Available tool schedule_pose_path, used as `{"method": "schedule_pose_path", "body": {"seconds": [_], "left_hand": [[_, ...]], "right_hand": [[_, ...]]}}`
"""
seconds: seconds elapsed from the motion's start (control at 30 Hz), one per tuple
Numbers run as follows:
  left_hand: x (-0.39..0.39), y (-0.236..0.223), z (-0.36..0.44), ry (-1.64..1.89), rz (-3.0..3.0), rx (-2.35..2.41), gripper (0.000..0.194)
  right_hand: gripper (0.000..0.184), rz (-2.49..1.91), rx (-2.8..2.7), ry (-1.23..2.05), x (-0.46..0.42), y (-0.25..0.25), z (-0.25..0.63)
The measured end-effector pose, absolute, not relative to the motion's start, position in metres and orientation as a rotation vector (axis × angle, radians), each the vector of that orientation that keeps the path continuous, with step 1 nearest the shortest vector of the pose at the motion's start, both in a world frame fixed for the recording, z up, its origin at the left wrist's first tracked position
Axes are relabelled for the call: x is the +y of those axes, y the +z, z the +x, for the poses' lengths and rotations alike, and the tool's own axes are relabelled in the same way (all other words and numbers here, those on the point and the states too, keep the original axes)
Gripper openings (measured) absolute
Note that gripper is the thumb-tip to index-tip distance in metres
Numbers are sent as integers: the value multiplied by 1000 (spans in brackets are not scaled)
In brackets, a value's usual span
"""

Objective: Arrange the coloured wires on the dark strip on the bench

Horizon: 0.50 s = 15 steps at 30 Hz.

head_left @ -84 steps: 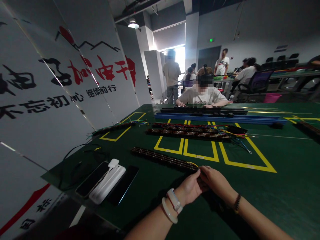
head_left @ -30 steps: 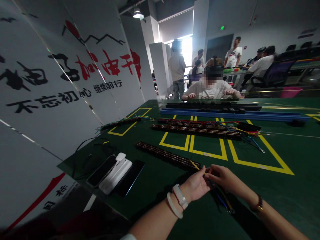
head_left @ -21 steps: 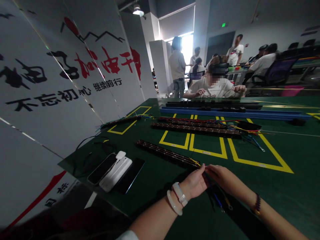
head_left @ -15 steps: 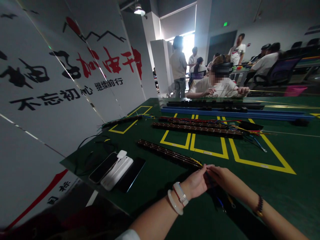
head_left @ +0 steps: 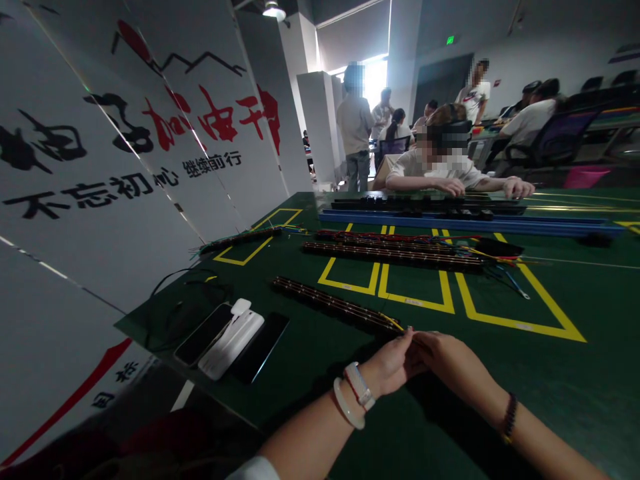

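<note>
A long dark wire bundle (head_left: 335, 305) with coppery lines along it lies slantwise on the green table. Its near end, where a yellow wire (head_left: 393, 321) shows, runs into my two hands. My left hand (head_left: 395, 368), with a pale band and bangle at the wrist, is closed around that end, thumb up. Bent over it from the right is my right hand (head_left: 443, 353), closed, its fingertips touching the left hand's fingers. The wires between the palms are hidden.
Phones and a white power bank (head_left: 231, 347) lie left of the bundle. Beyond are more wire bundles (head_left: 395, 253), yellow tape outlines (head_left: 417, 303) and a blue rail (head_left: 460, 221). A person (head_left: 445, 167) works across the table. A wall panel (head_left: 125, 220) borders the left.
My right hand has rolled further over and closed in. Wire ends with ring terminals that hung below it are out of sight. The person opposite has lowered their hands.
</note>
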<state>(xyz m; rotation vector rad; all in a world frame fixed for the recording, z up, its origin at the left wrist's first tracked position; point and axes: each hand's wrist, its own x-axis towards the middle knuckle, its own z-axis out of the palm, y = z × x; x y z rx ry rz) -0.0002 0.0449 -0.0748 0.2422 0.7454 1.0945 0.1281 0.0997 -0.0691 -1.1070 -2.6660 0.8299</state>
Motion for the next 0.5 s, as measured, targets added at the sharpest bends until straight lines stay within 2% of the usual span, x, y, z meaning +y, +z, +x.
{"method": "schedule_pose_path", "body": {"seconds": [0.2, 0.27, 0.37, 0.5], "left_hand": [[44, -78, 0, 1140, 175, 854, 20], [45, -77, -1, 1146, 142, 899, 17], [45, -73, -2, 1134, 149, 917, 17], [45, -72, -2, 1092, 188, 901, 21]], "right_hand": [[33, -1022, -2807, 153, 83, -71, 119], [34, -978, -2809, 30, 79, -73, 119], [32, -999, -2760, 73, 76, -71, 123], [19, -1148, -2635, 350, 79, -61, 130]]}}
